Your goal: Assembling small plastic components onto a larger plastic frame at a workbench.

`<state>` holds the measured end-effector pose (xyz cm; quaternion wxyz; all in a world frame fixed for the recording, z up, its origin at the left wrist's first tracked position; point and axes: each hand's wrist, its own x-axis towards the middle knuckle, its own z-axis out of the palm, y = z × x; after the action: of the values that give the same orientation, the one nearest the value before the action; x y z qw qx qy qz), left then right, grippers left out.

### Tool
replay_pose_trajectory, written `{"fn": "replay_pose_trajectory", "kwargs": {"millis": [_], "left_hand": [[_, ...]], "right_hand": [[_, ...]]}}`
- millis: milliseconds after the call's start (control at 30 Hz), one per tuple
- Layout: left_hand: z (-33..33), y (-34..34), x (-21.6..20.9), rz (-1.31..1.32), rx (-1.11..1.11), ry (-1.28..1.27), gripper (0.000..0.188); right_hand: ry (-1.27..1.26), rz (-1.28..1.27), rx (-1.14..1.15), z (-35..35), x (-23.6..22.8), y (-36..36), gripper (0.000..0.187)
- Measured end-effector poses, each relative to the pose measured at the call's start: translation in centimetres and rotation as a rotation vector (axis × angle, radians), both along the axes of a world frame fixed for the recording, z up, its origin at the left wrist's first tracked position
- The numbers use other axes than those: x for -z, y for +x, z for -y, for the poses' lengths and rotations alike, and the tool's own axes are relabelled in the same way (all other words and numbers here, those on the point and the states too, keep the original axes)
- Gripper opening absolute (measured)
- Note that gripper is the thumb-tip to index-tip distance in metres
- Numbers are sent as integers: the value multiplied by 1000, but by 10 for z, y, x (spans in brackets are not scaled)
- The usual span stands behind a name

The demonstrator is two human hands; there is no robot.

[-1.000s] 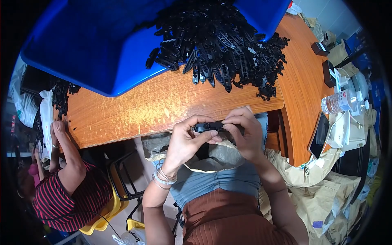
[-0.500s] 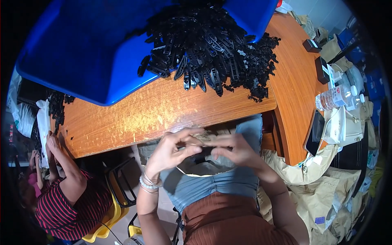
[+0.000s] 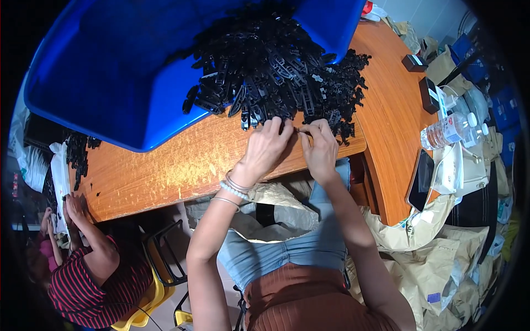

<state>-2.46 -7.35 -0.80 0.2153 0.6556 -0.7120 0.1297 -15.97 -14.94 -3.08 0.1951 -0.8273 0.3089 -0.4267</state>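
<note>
A blue tub (image 3: 110, 71) is being tipped at eleven o'clock, and a heap of black plastic parts (image 3: 281, 66) is being spilled from it onto the wooden table (image 3: 182, 165). At the heap's six o'clock edge, a small part (image 3: 298, 131) is being pinched between the left hand (image 3: 266, 148) and right hand (image 3: 319, 150); it could well be dropped into the lap. At three o'clock a clear water bottle (image 3: 450, 129) with a white-and-red label is lying.

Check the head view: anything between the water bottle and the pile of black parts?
Only bare wooden table lies between the water bottle and the pile of black parts in the head view.
</note>
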Motion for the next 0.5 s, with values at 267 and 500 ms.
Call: {"fn": "replay_pose_trajectory", "kwargs": {"millis": [267,500], "left_hand": [[-37,-4,4,-1245,-177,-171,29],[-77,-25,-25,-1654,-54,-16,22]], "right_hand": [[511,358,-221,-15,-4,-3,12],[908,337,-397,-41,-53,-17,11]]}}
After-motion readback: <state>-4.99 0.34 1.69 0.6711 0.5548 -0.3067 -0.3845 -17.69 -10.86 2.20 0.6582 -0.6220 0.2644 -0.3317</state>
